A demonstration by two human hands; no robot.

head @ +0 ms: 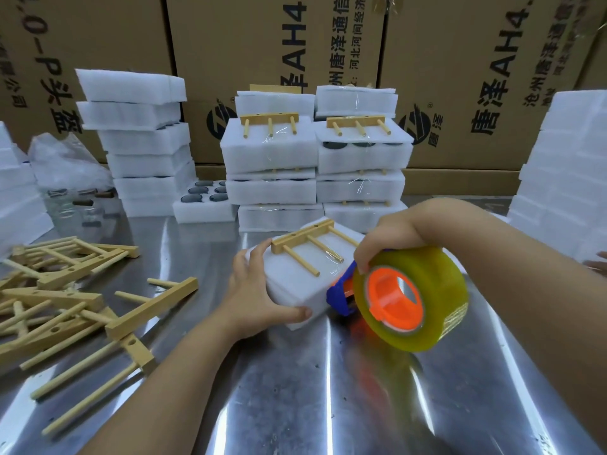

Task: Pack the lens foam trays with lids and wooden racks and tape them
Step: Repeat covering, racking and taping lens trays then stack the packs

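Left hand (pixel 253 290) clamps the foam pack (pixel 295 284), mid-bench (pixel 295 389), wooden rack (pixel 305 246) on top. Right hand (pixel 384 241) holds the tape dispenser (pixel 407 293) at its near side. Foam looks light and soft, dents easily: hold by the edges, press gently.

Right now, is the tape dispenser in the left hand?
No, the right hand grips the tape dispenser, while the left hand holds the foam tray.
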